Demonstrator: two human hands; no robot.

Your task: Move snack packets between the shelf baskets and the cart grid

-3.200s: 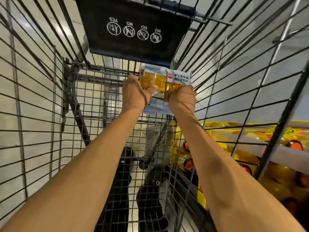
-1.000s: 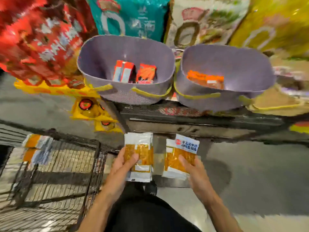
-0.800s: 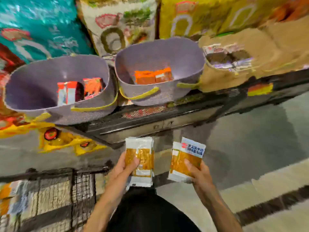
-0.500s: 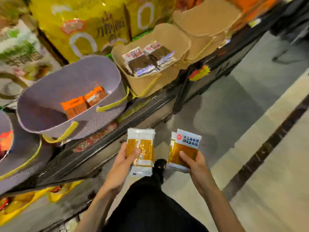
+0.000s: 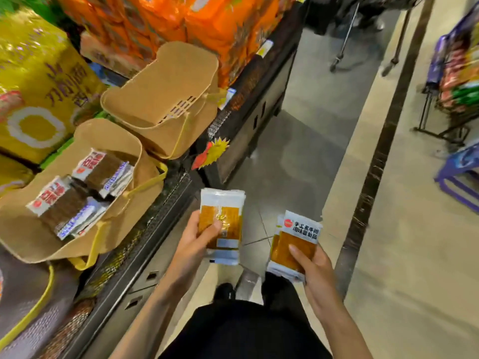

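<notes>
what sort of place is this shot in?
Likely a supermarket aisle: a dark metal shelf stacked with large yellow snack bags, a tan woven basket of brown packets on its edge, and a yellow starburst tag.

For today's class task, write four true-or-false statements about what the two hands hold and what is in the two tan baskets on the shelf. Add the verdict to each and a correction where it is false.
1. The left hand grips a stack of orange-and-white snack packets. True.
2. The right hand is empty. False: it holds a second stack of orange packets with a white printed top.
3. The nearer tan woven basket holds nothing. False: brown-and-white packets lie in it.
4. The farther tan woven basket shows nothing inside. True.
</notes>
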